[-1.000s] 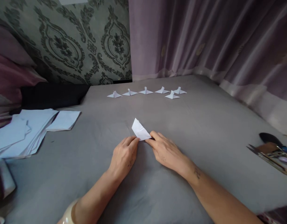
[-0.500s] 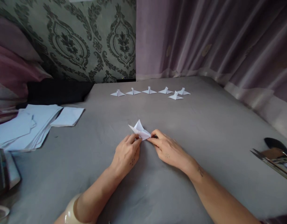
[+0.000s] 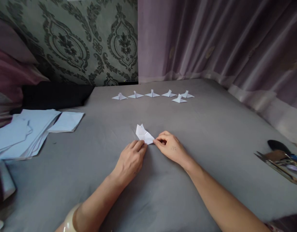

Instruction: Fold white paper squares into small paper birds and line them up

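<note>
On smooth grey cloth [image 3: 218,138], between both hands, sits a small sheet of white paper [image 3: 143,134], crisply creased, with two peaks at its far end. Thumb and finger of the right hand [image 3: 172,149] pinch its pointed right corner; the left hand [image 3: 131,160] lays its fingers together on the near edge, whether gripping or pressing I cannot tell. Beyond stand six folded paper shapes [image 3: 152,94], triangular-winged.

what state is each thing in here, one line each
white paper: partly folded, a peak sticking up
left hand: fingers closed on the paper's near edge
right hand: pinching its right corner
six small paper figures: folded, five roughly in a row, one in front
large sheets: stacked unevenly, edges spread
smaller sheets: lying flat
curtain: hanging in folds
</note>
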The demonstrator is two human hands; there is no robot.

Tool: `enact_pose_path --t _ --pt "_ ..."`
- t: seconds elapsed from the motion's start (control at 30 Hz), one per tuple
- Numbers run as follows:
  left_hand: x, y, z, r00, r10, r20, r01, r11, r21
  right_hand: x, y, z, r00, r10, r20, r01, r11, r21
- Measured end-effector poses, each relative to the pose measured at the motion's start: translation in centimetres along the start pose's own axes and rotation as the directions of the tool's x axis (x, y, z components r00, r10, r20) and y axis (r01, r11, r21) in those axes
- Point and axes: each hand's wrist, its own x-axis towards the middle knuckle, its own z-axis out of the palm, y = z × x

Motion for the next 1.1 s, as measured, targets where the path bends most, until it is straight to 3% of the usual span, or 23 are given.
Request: enact_pose_path --t 0.43,0.7,1.1 --pt "0.3 0.1 -0.1 0.994 -0.011 0.105 -0.001 0.994 0.113 -0.1 -0.1 0.3 0.997 -0.036 -0.070 0.024 0.987 -0.161" --pt "0.7 -0.1 -0.1 0.988 0.123 0.094 -0.120 0.992 -0.028 0.1 0.8 -0.4 0.989 0.006 -0.146 -0.016 0.997 -0.070" --pt "1.3 0.0 0.1 0.991 0.036 0.130 -0.030 0.998 -0.052 0.1 0.9 -0.6 0.993 0.057 -0.101 -0.057 0.998 -0.005"
